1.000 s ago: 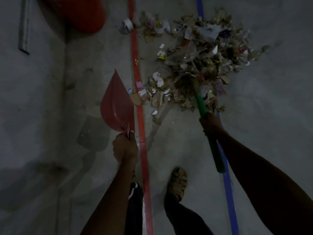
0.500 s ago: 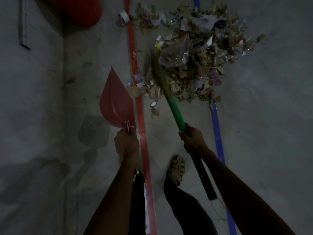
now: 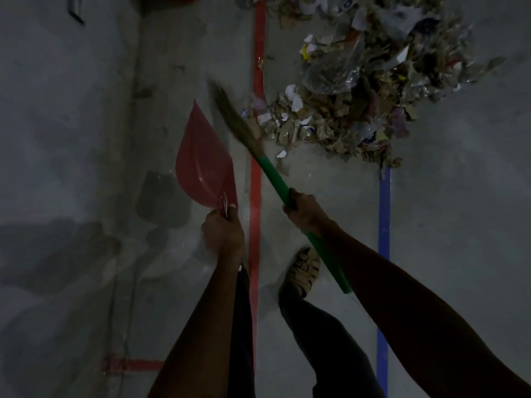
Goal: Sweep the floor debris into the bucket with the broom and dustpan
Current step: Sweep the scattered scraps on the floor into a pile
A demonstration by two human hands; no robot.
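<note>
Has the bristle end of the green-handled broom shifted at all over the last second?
Yes. The straw bristle head swung left, from inside the debris pile across the red floor stripe, towards the red plastic dustpan.

Debris pile (image 3: 365, 90) ahead-right, bare concrete floor (image 3: 71, 139) left.

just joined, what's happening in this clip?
A person is sweeping up a pile of debris on a concrete floor. The right hand grips the green handle of a broom, whose blurred bristles sit at the pile's left edge, over the red floor line. The left hand holds a red dustpan by its handle, to the left of the bristles. No debris shows in the dustpan yet.
</note>
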